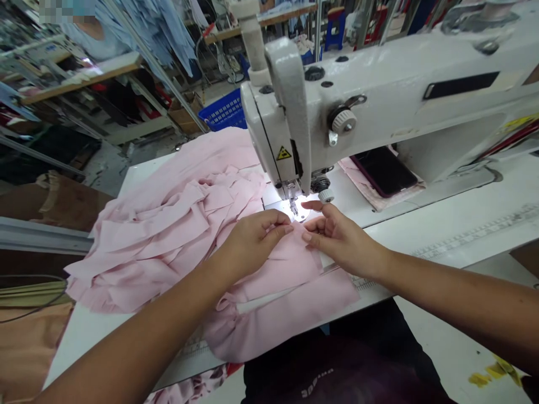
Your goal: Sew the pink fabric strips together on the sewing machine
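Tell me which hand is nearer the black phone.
Right hand, short of the phone and to its left; left hand farther left, on the pink fabric.

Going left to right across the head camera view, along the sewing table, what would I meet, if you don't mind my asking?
Heap of pink fabric → left hand → presser foot → right hand → dark smartphone

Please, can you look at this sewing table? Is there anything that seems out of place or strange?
A phone lies on a small pink cloth under the arm of the sewing machine, to the right of the needle. It looks odd among the sewing work.
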